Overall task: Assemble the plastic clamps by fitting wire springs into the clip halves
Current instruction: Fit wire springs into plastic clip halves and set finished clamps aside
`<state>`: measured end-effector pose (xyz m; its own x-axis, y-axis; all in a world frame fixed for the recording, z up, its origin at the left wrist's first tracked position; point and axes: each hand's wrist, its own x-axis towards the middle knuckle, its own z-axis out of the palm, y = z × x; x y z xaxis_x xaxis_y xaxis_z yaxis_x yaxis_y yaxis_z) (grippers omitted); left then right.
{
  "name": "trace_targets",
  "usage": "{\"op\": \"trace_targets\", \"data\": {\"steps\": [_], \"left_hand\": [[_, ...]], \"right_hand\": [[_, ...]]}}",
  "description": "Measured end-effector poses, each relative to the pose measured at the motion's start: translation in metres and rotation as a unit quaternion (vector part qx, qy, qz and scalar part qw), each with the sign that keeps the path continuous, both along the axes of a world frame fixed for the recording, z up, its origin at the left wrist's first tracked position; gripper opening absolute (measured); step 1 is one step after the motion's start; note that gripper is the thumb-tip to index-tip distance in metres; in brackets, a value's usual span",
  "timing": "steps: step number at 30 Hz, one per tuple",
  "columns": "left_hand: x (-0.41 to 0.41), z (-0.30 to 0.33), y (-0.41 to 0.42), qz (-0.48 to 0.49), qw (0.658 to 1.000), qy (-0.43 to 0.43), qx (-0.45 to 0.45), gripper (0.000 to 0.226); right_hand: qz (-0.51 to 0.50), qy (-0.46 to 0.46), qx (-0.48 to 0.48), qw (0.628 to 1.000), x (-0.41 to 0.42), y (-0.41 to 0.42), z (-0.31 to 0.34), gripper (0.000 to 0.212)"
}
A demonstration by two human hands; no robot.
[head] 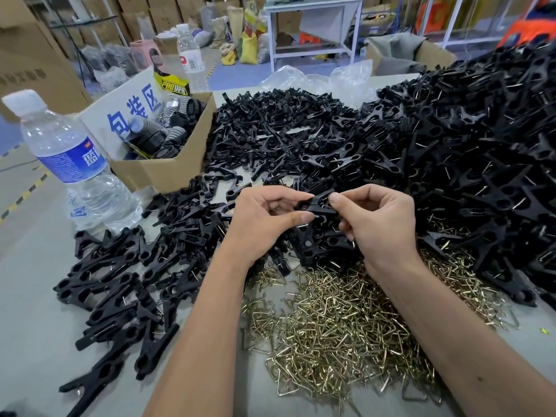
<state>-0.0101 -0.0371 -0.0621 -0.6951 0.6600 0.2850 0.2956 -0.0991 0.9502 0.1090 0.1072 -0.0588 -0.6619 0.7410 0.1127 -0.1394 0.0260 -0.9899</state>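
Can't really see how the clamp halves meet, both hands' fingers cover it. The assembled pile runs off the right edge, and the orange figure behind is blurred.

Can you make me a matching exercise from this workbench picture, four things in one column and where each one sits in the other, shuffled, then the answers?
Things:
1. Clear plastic water bottle with blue label
2. Loose pile of brass-coloured bent wire springs
3. Open brown cardboard box
4. Black plastic clip half

Places:
A. Pinched between left hand and right hand
B. Behind the bottle, far left of the table
C. Standing at the table's left edge
D. Nearest the camera, under the forearms

Pairs: 1-C, 2-D, 3-B, 4-A
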Motion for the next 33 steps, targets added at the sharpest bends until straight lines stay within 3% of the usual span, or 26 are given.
{"op": "trace_targets", "data": {"steps": [9,14,19,24,27,30,33], "left_hand": [[0.001,0.001,0.001,0.002,1.000,0.011,-0.005,0.033],[0.003,0.003,0.000,-0.006,0.999,-0.023,0.035,0.031],[0.001,0.008,-0.006,-0.059,0.996,-0.033,0.052,0.034],[0.005,0.009,-0.008,-0.092,0.993,-0.059,0.056,0.045],[0.005,0.012,-0.010,-0.084,0.994,-0.055,0.044,0.051],[0.006,0.015,-0.010,-0.052,0.999,0.014,-0.006,0.045],[0.009,0.016,-0.008,-0.036,0.998,0.048,-0.031,0.038]], "right_hand": [[0.026,-0.006,0.027,0.999,0.002,0.002,-0.001,0.016],[0.132,0.047,-0.067,0.988,0.005,0.003,0.007,0.012],[0.298,0.032,-0.254,0.920,0.009,0.010,0.011,0.021],[0.438,0.000,-0.298,0.848,0.011,0.017,0.011,0.048],[0.468,0.014,-0.327,0.821,0.011,0.019,0.008,0.053],[0.469,0.027,-0.407,0.783,0.011,0.021,0.005,0.051],[0.471,0.018,-0.424,0.774,0.012,0.024,0.006,0.047]]}}
